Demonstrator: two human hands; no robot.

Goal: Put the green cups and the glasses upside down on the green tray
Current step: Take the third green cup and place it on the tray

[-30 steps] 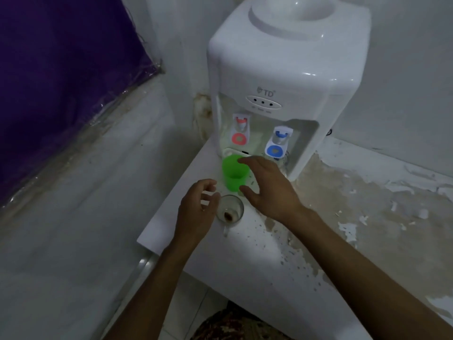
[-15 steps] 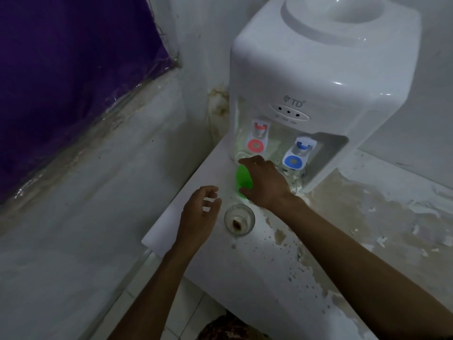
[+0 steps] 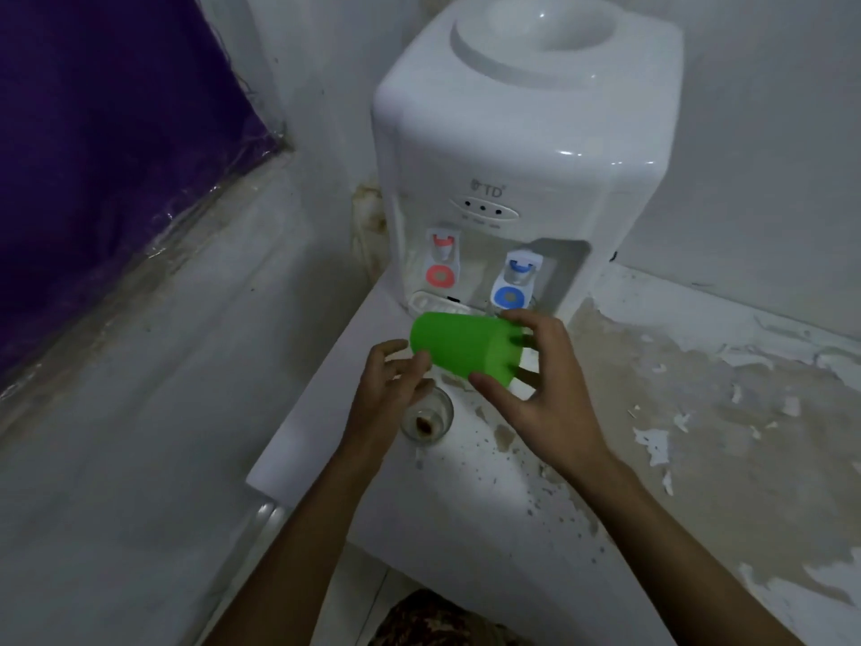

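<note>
A green plastic cup (image 3: 461, 347) is held tipped on its side above the white ledge, its base pointing left and its rim to the right. My right hand (image 3: 536, 389) grips it at the rim end with thumb below and fingers inside and above. My left hand (image 3: 386, 389) touches the cup's base with its fingertips. Just below the hands a clear glass (image 3: 428, 419) stands upright on the ledge with a brown residue at its bottom, partly hidden by my left hand. No green tray is in view.
A white water dispenser (image 3: 522, 146) with a red tap (image 3: 440, 261) and a blue tap (image 3: 515, 284) stands right behind the cup. The white ledge (image 3: 489, 496) is stained and drops off at the left. Peeling surface lies to the right; a purple sheet (image 3: 93, 132) hangs at far left.
My right hand closed on the green cup, lifted it off the ledge and tipped it sideways. My left hand rose to touch its base. The glass has stayed put.
</note>
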